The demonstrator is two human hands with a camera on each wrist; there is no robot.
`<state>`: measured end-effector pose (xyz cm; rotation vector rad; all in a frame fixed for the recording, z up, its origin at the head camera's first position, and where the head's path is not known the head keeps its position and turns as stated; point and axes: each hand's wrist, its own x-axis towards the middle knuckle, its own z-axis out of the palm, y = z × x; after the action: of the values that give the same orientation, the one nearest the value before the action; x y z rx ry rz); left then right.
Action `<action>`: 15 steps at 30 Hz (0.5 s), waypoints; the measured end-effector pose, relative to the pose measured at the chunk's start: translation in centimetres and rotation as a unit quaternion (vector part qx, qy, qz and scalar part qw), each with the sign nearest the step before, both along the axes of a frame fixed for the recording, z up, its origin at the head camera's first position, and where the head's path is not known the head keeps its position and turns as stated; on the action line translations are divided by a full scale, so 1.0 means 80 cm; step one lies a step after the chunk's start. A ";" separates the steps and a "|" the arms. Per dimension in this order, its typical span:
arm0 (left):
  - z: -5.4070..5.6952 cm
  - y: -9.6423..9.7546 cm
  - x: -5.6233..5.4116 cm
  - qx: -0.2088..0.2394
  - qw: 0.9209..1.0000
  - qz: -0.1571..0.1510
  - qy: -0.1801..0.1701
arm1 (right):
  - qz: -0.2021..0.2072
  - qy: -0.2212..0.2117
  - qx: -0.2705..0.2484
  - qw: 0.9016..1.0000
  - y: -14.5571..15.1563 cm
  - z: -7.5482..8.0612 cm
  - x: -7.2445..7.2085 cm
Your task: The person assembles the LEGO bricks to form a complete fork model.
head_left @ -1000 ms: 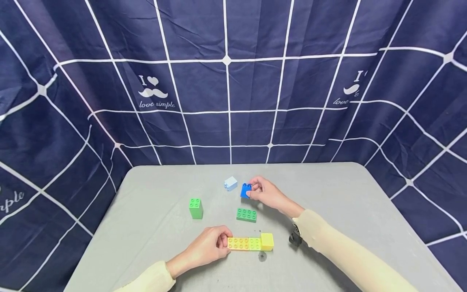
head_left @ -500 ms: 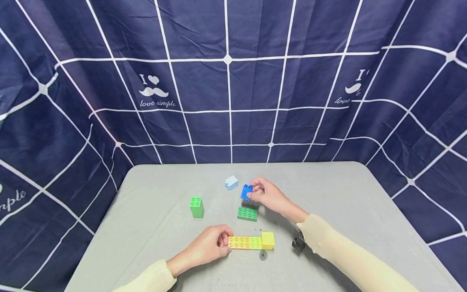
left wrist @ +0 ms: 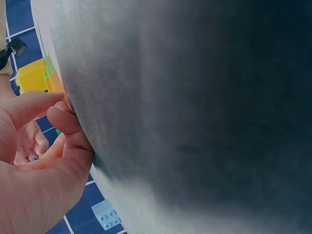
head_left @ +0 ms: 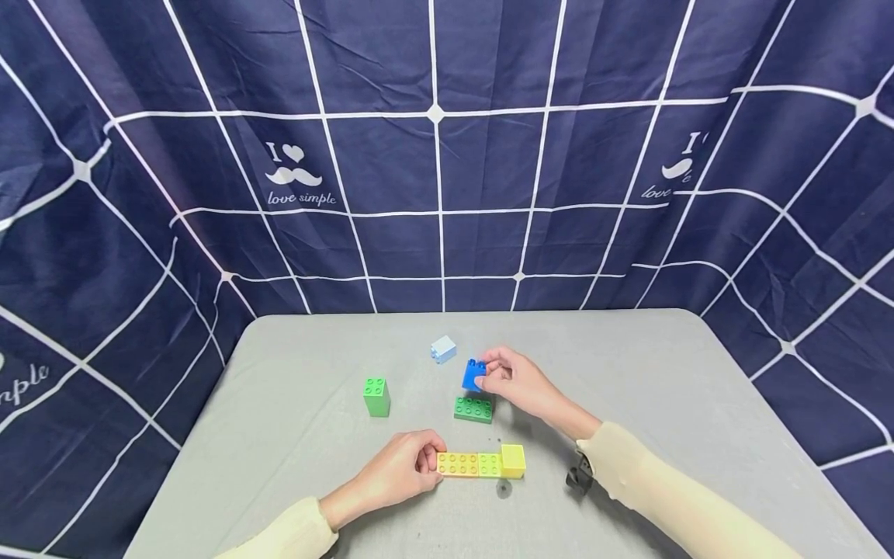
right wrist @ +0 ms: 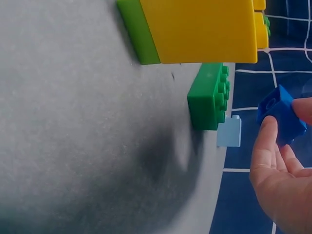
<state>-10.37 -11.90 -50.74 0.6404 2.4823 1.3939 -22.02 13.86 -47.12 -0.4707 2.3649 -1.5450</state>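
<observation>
right hand (head_left: pixel 520 384) pinches tilted blue brick (head_left: pixel 474 376), raised near dark green brick (head_left: pixel 472 411) | left hand (head_left: pixel 401 467) pinches orange brick (head_left: pixel 459 465), this side of dark green brick | tilt could cause crooked seating

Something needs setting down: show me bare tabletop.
Grey tabletop lies bare left of the tall bright green plastic brick and right of the right cream sleeve. Crowded centre: the right hand holds a blue plastic brick near a long dark green one.

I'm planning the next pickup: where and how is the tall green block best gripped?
The tall green block is probably best pinched by opposite side walls, just below its studs, coming from above: it stands upright, studs up, with no neighbour touching it.
</observation>
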 end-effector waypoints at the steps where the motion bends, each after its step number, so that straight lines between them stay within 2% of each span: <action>1: 0.000 0.000 0.000 0.000 1.000 0.000 0.000 | 0.000 0.000 -0.002 1.000 0.001 0.000 0.001; 6: -0.001 0.000 0.000 -0.001 1.000 0.000 -0.003 | 0.004 -0.008 -0.016 1.000 0.003 0.004 0.008; 15: 0.000 -0.002 0.000 -0.002 1.000 -0.001 -0.005 | 0.008 -0.017 -0.008 1.000 0.008 0.006 0.023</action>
<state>-10.33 -12.02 -50.78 0.6331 2.4766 1.3880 -20.17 14.48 -46.66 -0.4631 2.3195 -1.5541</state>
